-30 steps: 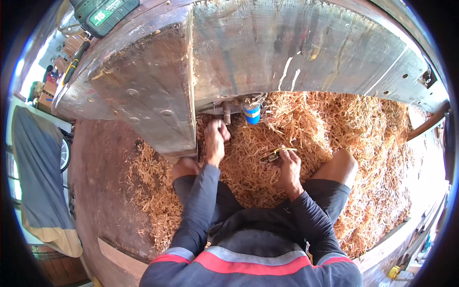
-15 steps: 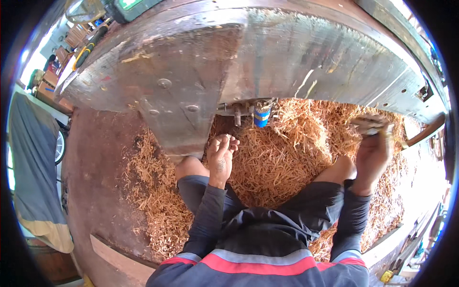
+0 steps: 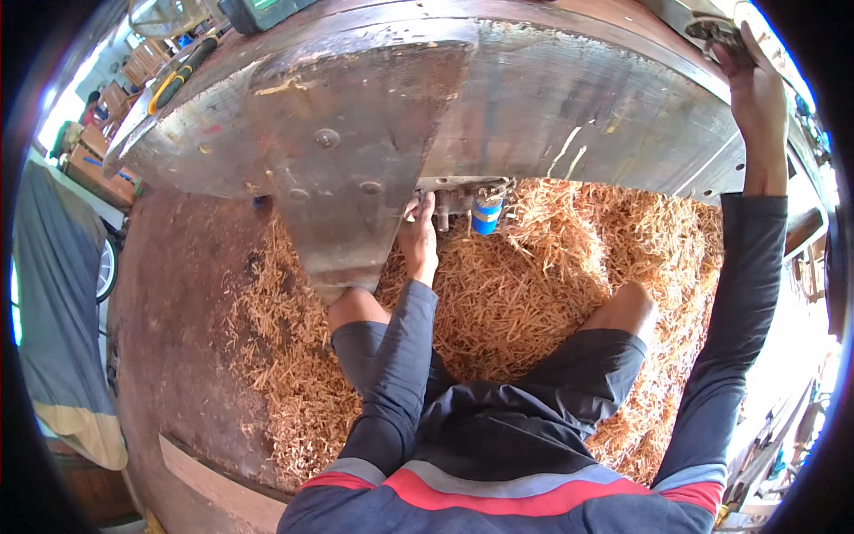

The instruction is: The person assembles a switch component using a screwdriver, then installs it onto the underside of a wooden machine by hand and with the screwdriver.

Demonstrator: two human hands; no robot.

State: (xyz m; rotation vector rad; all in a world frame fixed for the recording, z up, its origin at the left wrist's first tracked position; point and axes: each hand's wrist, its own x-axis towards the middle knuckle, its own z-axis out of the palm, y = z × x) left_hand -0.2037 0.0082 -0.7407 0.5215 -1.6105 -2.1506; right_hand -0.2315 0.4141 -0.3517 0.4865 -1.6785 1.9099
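A heavy wooden workbench with a worn front [image 3: 534, 98] spans the view ahead of me. My left hand [image 3: 420, 245] reaches up to its lower edge, fingers curled at the metal fittings [image 3: 445, 214] beside the broad wooden leg [image 3: 342, 205]. Whatever those fingertips grip is partly hidden. Just right of the fittings hangs a blue cylinder [image 3: 486, 219]. My right hand [image 3: 758, 102] is stretched out to the bench's far right corner, closed on a dark metal tool [image 3: 712, 34] whose kind I cannot make out.
Curly wood shavings [image 3: 525, 294] lie heaped under the bench and between my knees. A yellow-and-black hand tool [image 3: 182, 76] rests at the bench's left end, near a dark case [image 3: 262, 12]. A grey cover [image 3: 67, 303] drapes something at left; a board [image 3: 218, 485] lies on the floor.
My left hand has moved up from above my lap to the fittings under the bench. My right hand, with the tool, has swung from above the shavings up to the bench's far right.
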